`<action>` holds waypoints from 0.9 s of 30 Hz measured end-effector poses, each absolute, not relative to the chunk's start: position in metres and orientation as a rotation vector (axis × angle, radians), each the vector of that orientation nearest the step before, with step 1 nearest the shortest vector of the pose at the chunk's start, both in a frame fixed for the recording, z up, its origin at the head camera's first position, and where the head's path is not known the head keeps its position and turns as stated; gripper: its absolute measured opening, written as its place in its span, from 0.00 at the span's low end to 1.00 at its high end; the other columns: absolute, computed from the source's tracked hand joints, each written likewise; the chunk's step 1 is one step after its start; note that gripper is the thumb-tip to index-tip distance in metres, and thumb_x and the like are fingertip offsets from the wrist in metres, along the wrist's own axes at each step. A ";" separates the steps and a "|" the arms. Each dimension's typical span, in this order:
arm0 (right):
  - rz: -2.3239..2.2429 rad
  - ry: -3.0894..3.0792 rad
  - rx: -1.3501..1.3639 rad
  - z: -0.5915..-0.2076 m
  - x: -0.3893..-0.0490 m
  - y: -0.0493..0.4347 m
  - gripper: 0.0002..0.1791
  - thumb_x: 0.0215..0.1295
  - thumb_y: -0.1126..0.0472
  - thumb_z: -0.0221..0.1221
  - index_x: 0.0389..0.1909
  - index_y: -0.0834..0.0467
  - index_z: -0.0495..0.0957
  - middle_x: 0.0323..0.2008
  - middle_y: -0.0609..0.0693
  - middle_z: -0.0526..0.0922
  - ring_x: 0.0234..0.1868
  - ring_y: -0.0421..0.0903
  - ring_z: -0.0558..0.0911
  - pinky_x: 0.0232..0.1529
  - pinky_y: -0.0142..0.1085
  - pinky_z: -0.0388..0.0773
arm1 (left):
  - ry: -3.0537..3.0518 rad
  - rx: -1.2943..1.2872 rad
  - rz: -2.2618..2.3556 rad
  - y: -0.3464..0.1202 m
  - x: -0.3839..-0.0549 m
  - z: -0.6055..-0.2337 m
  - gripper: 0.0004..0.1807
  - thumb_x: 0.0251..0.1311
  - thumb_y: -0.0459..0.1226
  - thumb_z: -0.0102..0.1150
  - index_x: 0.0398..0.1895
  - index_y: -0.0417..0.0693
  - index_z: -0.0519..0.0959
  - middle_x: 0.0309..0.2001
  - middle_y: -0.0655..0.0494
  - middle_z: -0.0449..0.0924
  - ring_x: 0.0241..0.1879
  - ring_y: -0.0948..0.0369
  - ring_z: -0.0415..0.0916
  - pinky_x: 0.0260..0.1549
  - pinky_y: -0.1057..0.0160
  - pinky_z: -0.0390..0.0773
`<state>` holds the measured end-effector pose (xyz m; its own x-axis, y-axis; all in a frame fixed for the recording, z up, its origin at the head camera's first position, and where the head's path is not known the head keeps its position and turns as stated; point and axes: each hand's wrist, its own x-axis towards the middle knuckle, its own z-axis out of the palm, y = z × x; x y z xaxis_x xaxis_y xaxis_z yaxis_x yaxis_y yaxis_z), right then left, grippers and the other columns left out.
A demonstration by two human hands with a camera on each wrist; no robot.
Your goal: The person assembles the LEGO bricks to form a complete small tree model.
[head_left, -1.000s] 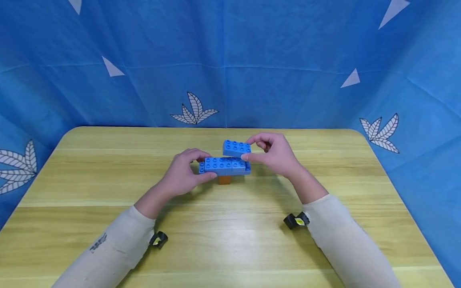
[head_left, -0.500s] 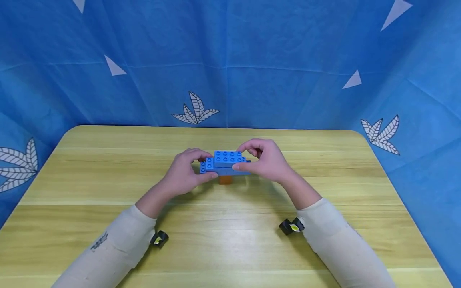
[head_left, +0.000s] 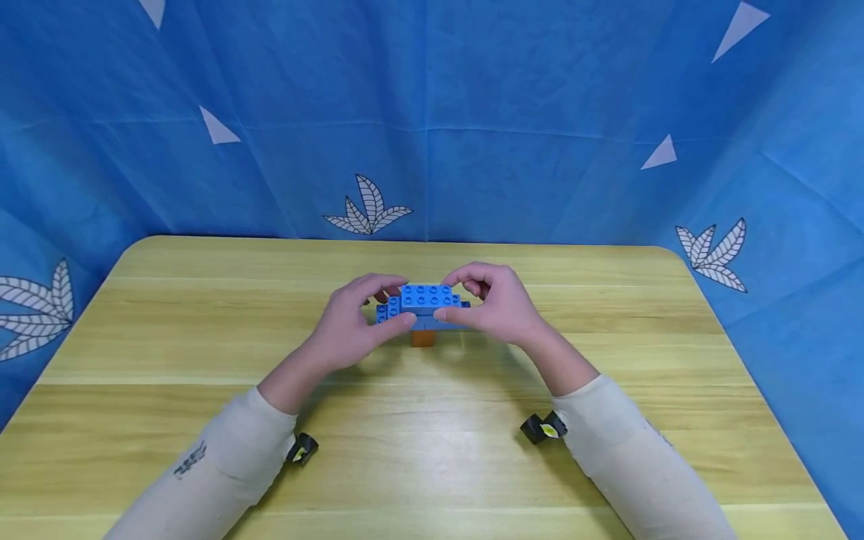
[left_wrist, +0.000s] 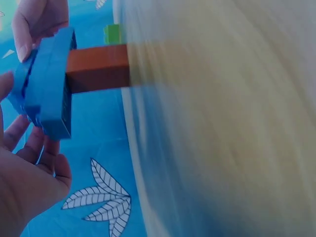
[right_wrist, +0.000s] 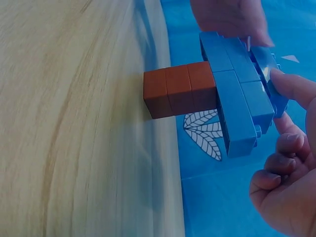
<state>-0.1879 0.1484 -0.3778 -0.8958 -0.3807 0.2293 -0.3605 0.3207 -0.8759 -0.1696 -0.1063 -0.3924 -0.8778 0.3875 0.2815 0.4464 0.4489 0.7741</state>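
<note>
A blue toy brick (head_left: 426, 306) with two rows of studs lies on top of a stack of blue bricks (right_wrist: 234, 116). Under them stands an upright column of orange-brown bricks (right_wrist: 180, 91). My right hand (head_left: 499, 306) pinches the top brick near its right end, thumb on the near side, index finger behind. From the left, my left hand (head_left: 351, 322) holds the same brick's left end between thumb and index finger. In the right wrist view a narrow gap shows beneath the top brick, which sits slightly tilted there. The left fingers partly cover the stack's left end.
The structure stands on a wooden table (head_left: 405, 450) towards its far side. Behind the table hangs a blue patterned cloth (head_left: 526, 150). In the left wrist view a small green block (left_wrist: 112, 33) shows beyond the column. Black wrist devices (head_left: 542, 428) sit below the sleeves.
My right hand has brought the top brick left and down onto the blue stack. My left hand has shifted from the lower blue bricks up and right to the top brick.
</note>
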 end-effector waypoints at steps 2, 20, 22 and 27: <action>-1.688 2.532 -0.717 -0.378 -0.188 0.149 0.17 0.51 0.60 0.77 0.40 0.60 0.85 0.27 0.65 0.61 0.24 0.50 0.58 0.23 0.36 0.52 | -2.584 -0.762 -1.474 -0.104 -0.169 -0.391 0.24 0.65 0.46 0.66 0.61 0.49 0.78 0.47 0.59 0.79 0.48 0.59 0.72 0.47 0.49 0.73; -1.740 2.509 -0.690 -0.383 -0.189 0.148 0.16 0.52 0.61 0.77 0.41 0.59 0.86 0.23 0.59 0.60 0.23 0.51 0.58 0.24 0.36 0.54 | -2.578 -0.673 -1.642 -0.101 -0.170 -0.391 0.19 0.66 0.45 0.65 0.56 0.49 0.81 0.46 0.61 0.79 0.47 0.59 0.72 0.49 0.51 0.71; -1.747 2.507 -0.686 -0.383 -0.188 0.147 0.16 0.52 0.60 0.77 0.41 0.58 0.86 0.23 0.57 0.59 0.23 0.51 0.58 0.24 0.36 0.54 | -2.573 -0.674 -1.632 -0.102 -0.169 -0.391 0.18 0.66 0.44 0.65 0.56 0.49 0.81 0.46 0.60 0.80 0.47 0.59 0.72 0.50 0.51 0.71; -1.770 2.511 -0.691 -0.387 -0.188 0.146 0.16 0.52 0.61 0.77 0.41 0.58 0.85 0.23 0.58 0.59 0.22 0.51 0.57 0.24 0.35 0.54 | -2.591 -0.712 -1.509 -0.102 -0.168 -0.392 0.21 0.66 0.44 0.65 0.58 0.47 0.80 0.48 0.58 0.80 0.48 0.59 0.74 0.52 0.51 0.74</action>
<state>-0.1875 0.1464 -0.3866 -0.9036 -0.3462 0.2523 -0.3540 0.2718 -0.8949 -0.1682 -0.1021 -0.3919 -0.8916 0.3586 0.2763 0.4174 0.4146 0.8087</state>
